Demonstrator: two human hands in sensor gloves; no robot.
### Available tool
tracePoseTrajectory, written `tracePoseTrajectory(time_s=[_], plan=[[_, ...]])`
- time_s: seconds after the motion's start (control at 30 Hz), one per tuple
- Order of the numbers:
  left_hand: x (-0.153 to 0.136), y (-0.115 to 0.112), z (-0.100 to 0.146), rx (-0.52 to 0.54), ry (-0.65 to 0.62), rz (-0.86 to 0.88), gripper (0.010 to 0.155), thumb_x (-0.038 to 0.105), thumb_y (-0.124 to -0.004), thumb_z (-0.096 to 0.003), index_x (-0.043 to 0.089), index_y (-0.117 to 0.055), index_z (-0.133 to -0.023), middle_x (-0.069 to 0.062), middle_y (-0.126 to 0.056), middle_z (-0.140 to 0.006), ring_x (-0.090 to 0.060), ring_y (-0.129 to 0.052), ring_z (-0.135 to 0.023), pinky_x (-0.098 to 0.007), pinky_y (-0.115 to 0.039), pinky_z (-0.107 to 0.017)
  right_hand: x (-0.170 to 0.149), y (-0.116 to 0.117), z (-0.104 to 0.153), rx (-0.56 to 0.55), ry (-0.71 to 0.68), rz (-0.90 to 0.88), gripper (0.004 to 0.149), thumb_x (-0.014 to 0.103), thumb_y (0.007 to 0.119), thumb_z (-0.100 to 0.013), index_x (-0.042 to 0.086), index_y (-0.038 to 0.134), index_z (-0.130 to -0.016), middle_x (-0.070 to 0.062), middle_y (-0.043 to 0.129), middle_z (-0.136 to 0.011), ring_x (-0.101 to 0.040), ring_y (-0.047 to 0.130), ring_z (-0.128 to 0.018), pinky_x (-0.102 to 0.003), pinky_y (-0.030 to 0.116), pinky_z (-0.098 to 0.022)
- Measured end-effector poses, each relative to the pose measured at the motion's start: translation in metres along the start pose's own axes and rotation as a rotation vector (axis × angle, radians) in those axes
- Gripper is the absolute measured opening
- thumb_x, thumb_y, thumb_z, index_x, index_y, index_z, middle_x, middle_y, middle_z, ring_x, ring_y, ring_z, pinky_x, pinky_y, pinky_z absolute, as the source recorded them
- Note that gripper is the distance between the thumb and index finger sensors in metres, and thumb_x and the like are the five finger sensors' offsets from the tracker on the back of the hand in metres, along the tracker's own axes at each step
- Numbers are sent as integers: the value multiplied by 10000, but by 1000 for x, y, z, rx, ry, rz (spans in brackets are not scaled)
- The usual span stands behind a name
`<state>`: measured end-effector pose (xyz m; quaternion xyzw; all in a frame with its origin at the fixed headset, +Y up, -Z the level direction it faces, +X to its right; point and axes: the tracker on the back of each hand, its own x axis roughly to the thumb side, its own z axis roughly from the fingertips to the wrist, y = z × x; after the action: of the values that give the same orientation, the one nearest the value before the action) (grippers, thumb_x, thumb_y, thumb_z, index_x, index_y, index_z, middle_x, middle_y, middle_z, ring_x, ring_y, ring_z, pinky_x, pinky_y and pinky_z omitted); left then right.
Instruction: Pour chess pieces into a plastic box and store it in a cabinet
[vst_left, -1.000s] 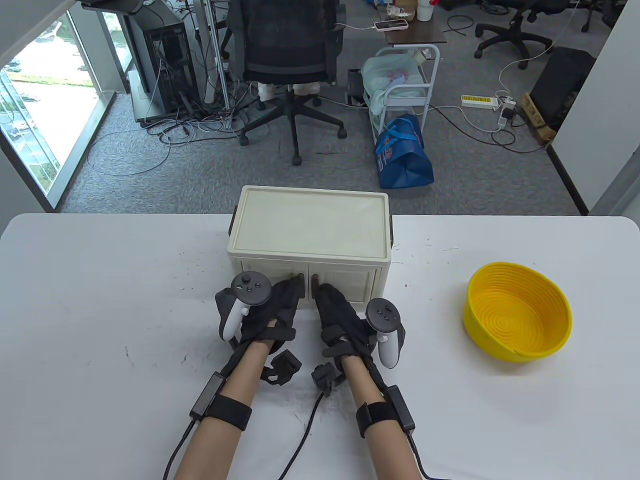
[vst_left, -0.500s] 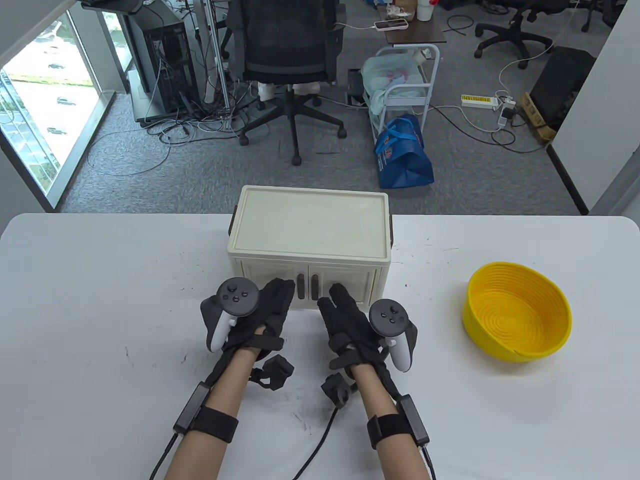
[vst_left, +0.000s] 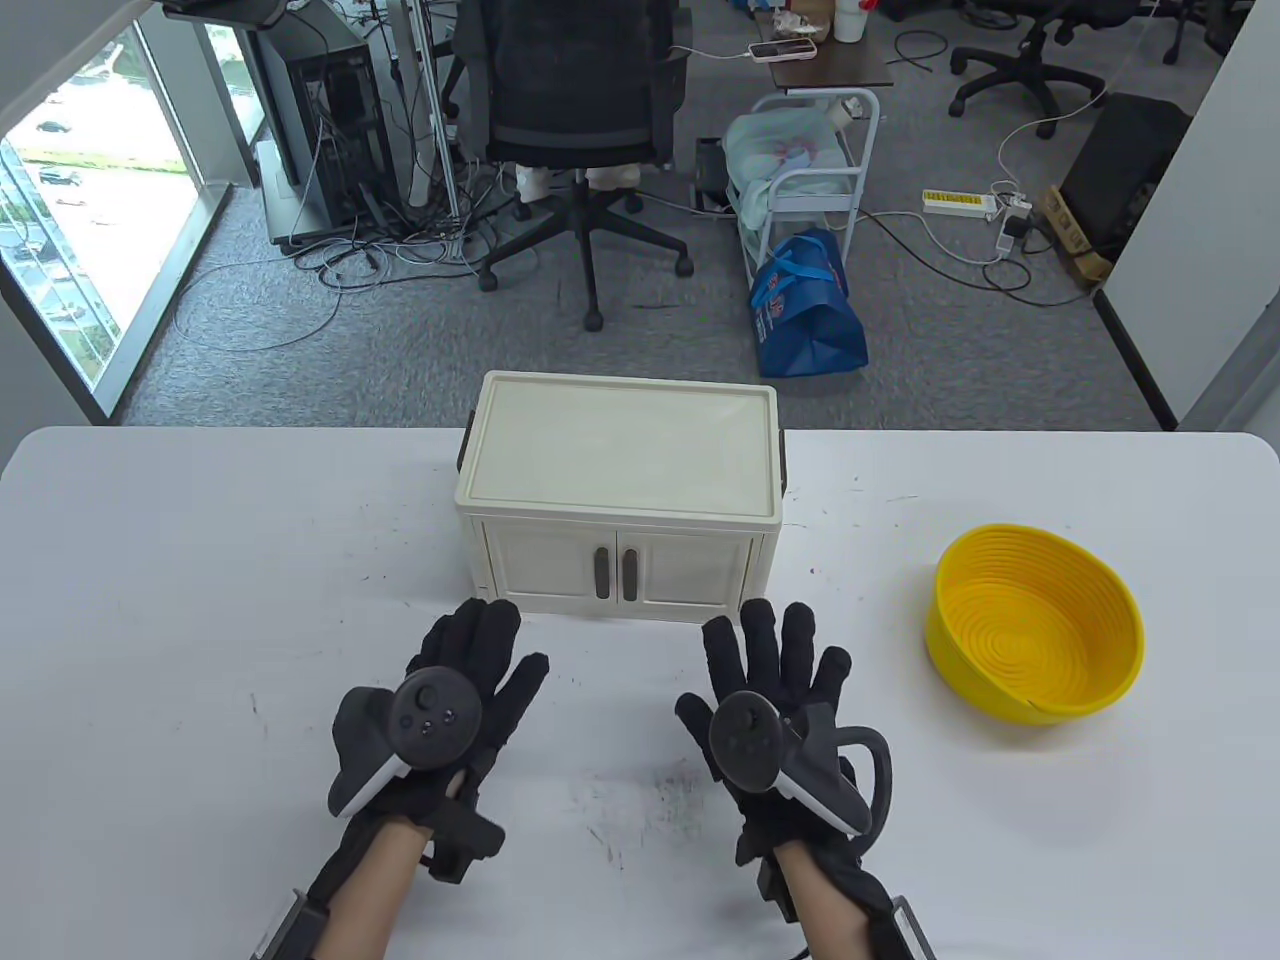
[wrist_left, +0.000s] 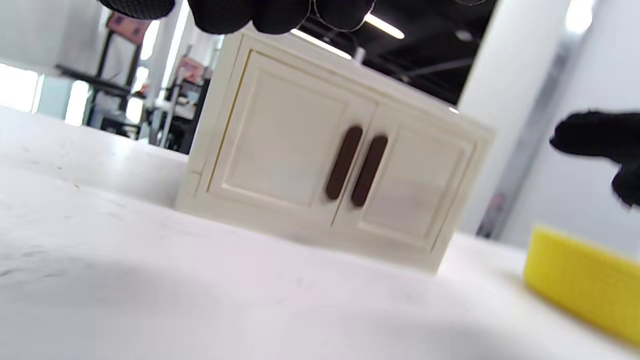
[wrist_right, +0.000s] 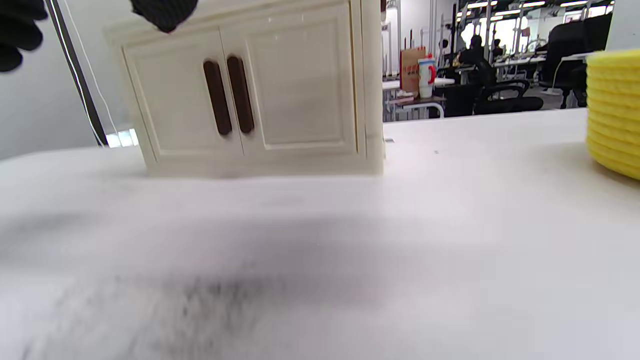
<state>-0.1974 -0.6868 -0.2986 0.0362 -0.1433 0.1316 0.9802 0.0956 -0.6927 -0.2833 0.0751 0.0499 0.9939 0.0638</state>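
A cream cabinet (vst_left: 618, 470) stands at the table's far middle with both doors closed and two brown handles (vst_left: 615, 573) side by side. It also shows in the left wrist view (wrist_left: 320, 150) and the right wrist view (wrist_right: 250, 90). My left hand (vst_left: 470, 665) lies flat and open, palm down, in front of the cabinet's left door, holding nothing. My right hand (vst_left: 775, 665) lies flat and open in front of the right door, empty too. A yellow ribbed bowl (vst_left: 1035, 635) sits to the right; it looks empty. No plastic box or chess pieces are in view.
The white table (vst_left: 200, 620) has dark scuff marks between my hands. Beyond its far edge are an office chair (vst_left: 580, 100), a blue bag (vst_left: 808, 305) and cables on the floor. The bowl's edge shows in both wrist views (wrist_left: 585, 280) (wrist_right: 615, 110).
Both hands pulled back from the cabinet's handles toward me and spread flat on the table, moving apart. The cabinet doors stay closed.
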Motion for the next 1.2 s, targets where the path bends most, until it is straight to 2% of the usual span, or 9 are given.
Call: tracePoseTrajectory(time_s=[0.1,0.2,0.23,0.27,0.3,0.4,0.53,0.97,1.2], plan=[[-4,-34,16,-84,-54,-193,758,638,-445,-682,200,-329,-1290,-241,-334,-1327,-571,-317,-1158,-803,-407,-707,-8,33,6,67,-21,-19,746,590,617,-595,267,292,-1184,-133,115,-1242,-474,57,-1097,-728,169,-723],[-9,-61,29,-132,-68,-251,793,670,-419,-667,205,-278,-1294,-233,-279,-1334,-574,-254,-1156,-821,-367,-695,-13,67,7,69,-115,-29,734,589,603,-593,261,300,-1175,-110,117,-1238,-452,66,-1105,-720,169,-728],[-11,-68,34,-125,-64,-230,800,677,-402,-670,200,-257,-1296,-240,-266,-1333,-579,-243,-1153,-824,-362,-690,-11,71,5,120,-98,23,734,602,591,-592,284,278,-1175,-96,91,-1237,-446,47,-1105,-720,163,-730],[-5,-68,36,-103,-76,-184,800,674,-432,-661,199,-304,-1292,-242,-299,-1328,-583,-270,-1147,-827,-367,-680,-9,74,6,193,-63,71,739,611,589,-580,307,263,-1169,-76,64,-1233,-439,17,-1102,-718,140,-733],[-7,-70,34,-135,-72,-185,803,671,-426,-660,192,-290,-1290,-241,-273,-1325,-576,-238,-1147,-828,-336,-681,-8,75,7,189,-82,79,737,611,585,-580,315,253,-1167,-67,49,-1231,-425,2,-1104,-715,127,-736],[2,-64,38,-30,-80,-174,799,674,-429,-653,208,-299,-1288,-229,-283,-1330,-564,-239,-1157,-825,-337,-689,-4,78,4,188,-102,75,734,613,563,-592,301,244,-1176,-87,55,-1234,-439,10,-1100,-716,140,-732],[0,-63,39,-74,-79,-220,799,675,-417,-658,202,-296,-1291,-241,-284,-1328,-571,-244,-1151,-824,-347,-686,-3,85,1,241,-80,104,734,621,544,-595,299,233,-1177,-93,47,-1231,-443,9,-1095,-714,149,-731],[-4,-60,42,-101,-66,-220,797,670,-422,-658,199,-303,-1291,-244,-288,-1327,-574,-248,-1150,-823,-353,-688,-8,70,14,108,-54,53,737,617,538,-595,263,253,-1175,-133,95,-1225,-473,81,-1086,-714,215,-724],[-9,-56,44,-94,-42,-221,794,665,-429,-659,196,-311,-1289,-246,-292,-1324,-571,-254,-1150,-821,-357,-689,-3,74,16,125,-88,82,738,617,533,-594,259,249,-1173,-135,90,-1221,-477,81,-1081,-715,217,-720]])
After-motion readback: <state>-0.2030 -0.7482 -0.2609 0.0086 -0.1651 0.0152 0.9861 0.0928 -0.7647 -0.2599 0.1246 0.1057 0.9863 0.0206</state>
